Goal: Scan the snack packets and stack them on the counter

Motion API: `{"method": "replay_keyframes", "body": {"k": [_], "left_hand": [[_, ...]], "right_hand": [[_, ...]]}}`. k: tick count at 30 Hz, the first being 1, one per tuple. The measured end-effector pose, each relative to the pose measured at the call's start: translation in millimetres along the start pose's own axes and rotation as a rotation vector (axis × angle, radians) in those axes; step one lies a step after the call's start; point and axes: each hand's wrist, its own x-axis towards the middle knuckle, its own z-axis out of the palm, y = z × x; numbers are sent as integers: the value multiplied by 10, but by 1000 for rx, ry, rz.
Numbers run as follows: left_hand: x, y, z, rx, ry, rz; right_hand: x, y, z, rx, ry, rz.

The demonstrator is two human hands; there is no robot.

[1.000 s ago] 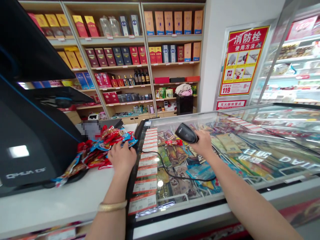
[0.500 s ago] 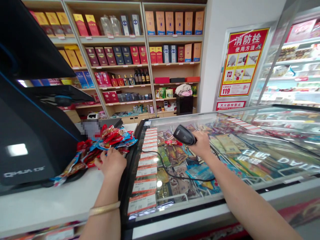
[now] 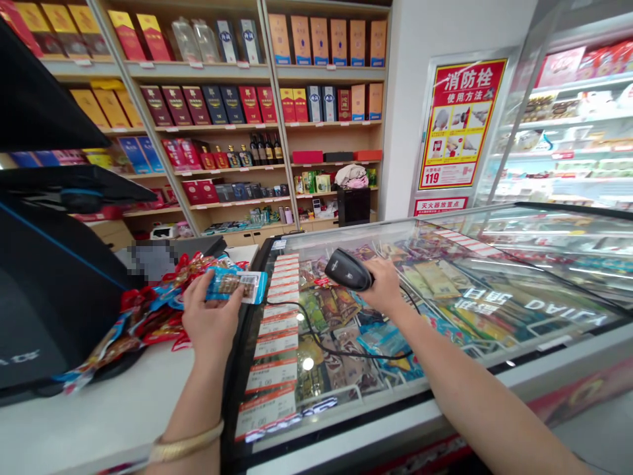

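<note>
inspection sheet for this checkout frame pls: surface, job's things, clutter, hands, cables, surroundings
Surface: white counter on the left, beside a glass-topped freezer with price tags along its left edge.
Job's things: blue snack packet, lifted off the pile; black barcode scanner held above the freezer glass, its head turned toward the packet.
Clutter: heap of red and blue snack packets on the counter against the black register.
Hands: left hand grips the blue snack packet; right hand grips the scanner handle.
Cables: black scanner cord loops across the freezer glass.
Surroundings: shelves of boxed goods, red fire-hydrant poster, chilled display at right.
</note>
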Motion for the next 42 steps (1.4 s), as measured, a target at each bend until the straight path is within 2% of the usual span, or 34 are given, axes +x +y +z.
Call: {"method": "replay_keyframes", "body": {"k": [4, 7, 17, 21, 26, 29, 32, 34, 36, 39, 42], "left_hand": [[-82, -30, 124, -192, -125, -97], [-119, -21, 156, -189, -204, -109], [-157, -150, 235, 45, -603, 209], [-171, -139, 245, 99, -653, 265], [-150, -116, 215, 82, -656, 231], [-168, -102, 231, 25, -635, 158], [-260, -61, 348, -88, -619, -1], [-362, -19, 490, -180, -670, -132], [-476, 20, 657, -245, -782, -217], [-632, 36, 872, -187, -958, -176], [-738, 3, 959, 124, -1039, 23]], "right_hand": [[1, -54, -15, 46, -26, -78], [-2, -122, -30, 102, -58, -143], [22, -331, -99, 145, -299, -317], [31, -381, -124, 100, -346, -321], [38, -411, -135, 73, -403, -301], [41, -366, -130, 92, -370, -291], [53, -233, -129, 67, -254, -196], [65, -104, -128, 19, -155, -83], [75, 32, -123, -31, -77, 23], [80, 188, -104, -74, -19, 109], [70, 248, -79, -87, -10, 122]]}}
